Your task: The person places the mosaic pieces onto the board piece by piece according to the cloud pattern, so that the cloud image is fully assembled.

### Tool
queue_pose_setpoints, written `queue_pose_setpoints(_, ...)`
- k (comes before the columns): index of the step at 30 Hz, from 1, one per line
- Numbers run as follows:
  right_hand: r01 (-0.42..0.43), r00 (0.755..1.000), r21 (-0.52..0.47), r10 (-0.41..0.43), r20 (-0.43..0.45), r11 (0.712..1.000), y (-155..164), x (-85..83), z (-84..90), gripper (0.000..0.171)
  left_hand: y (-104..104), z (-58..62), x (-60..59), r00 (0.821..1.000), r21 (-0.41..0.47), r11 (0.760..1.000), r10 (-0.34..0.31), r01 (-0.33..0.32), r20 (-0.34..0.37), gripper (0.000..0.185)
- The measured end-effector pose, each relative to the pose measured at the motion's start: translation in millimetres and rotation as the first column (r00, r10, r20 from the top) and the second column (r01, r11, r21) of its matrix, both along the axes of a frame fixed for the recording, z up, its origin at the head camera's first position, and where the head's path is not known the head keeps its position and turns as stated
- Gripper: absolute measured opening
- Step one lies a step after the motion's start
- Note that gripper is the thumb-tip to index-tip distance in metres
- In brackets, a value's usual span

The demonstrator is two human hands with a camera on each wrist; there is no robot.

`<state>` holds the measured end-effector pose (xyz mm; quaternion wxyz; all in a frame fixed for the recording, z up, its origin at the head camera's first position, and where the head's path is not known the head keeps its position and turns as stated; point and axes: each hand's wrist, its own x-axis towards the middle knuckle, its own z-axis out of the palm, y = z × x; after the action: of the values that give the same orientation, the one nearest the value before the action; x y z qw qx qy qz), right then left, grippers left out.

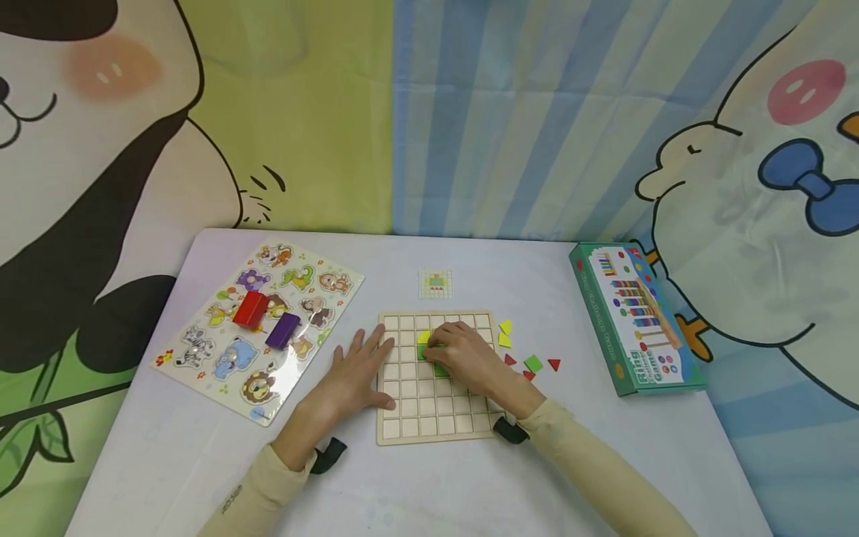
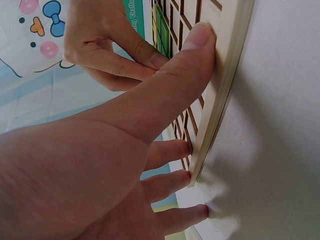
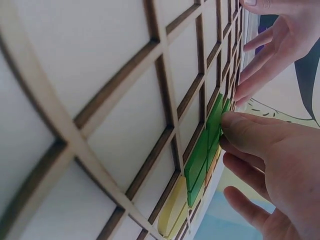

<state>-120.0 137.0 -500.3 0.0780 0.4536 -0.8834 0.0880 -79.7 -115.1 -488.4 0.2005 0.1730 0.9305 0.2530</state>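
Note:
A wooden grid board [image 1: 409, 429] lies on the table, with yellow [image 1: 424, 337] and green tiles [image 1: 441, 371] set in cells near its middle. My left hand [image 1: 353, 380] is spread along the board's left edge, its thumb on the frame [image 2: 227, 75] in the left wrist view. Over the grid, my right hand [image 1: 463, 358] has thumb and forefinger brought together at a green tile [image 3: 226, 106]; the fingertips partly hide it. Other green tiles [image 3: 197, 160] and a yellow piece [image 3: 172, 210] sit beside it in the right wrist view.
Loose yellow pieces [image 1: 505, 340], red triangles [image 1: 553, 364] and a green square [image 1: 533, 363] lie right of the board. Behind it is a pattern card [image 1: 436, 285]. An animal puzzle [image 1: 228, 391] with red [image 1: 251, 309] and purple blocks [image 1: 283, 330] lies left; a green box [image 1: 644, 321] stands right.

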Motion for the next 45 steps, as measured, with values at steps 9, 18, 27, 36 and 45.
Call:
queue_pose_setpoints(9,0.022,1.0,-0.1,-0.019,0.024,0.995,16.2,-0.3,13.2,0.017,0.3,0.5,0.2,1.0,0.005,1.0,0.001,-0.001,-0.001,0.108)
queue_pose_setpoints(18,0.129,0.991,-0.101,-0.126,0.043,0.986,67.0,-0.5,26.1,0.024,-0.1,0.3,0.4,1.0,0.013,1.0,0.004,-0.004,0.002,0.108)
queue_pose_setpoints(27,0.254,0.965,-0.045,-0.25,0.079,0.966,114.7,10.0,33.8,0.038,0.1,1.3,0.7,1.0,0.006,1.0,0.003,-0.003,0.012,0.107)
queue_pose_setpoints(36,0.318,0.934,0.021,-0.317,0.163,0.948,148.0,26.4,27.3,0.039,0.3,2.4,0.7,1.0,0.008,1.0,0.003,-0.003,0.007,0.107)
queue_pose_setpoints(45,0.34,0.919,0.047,-0.343,0.195,0.939,161.4,38.9,15.3,0.036,-0.1,1.5,0.4,1.0,0.004,1.0,-0.002,0.002,0.003,0.107)
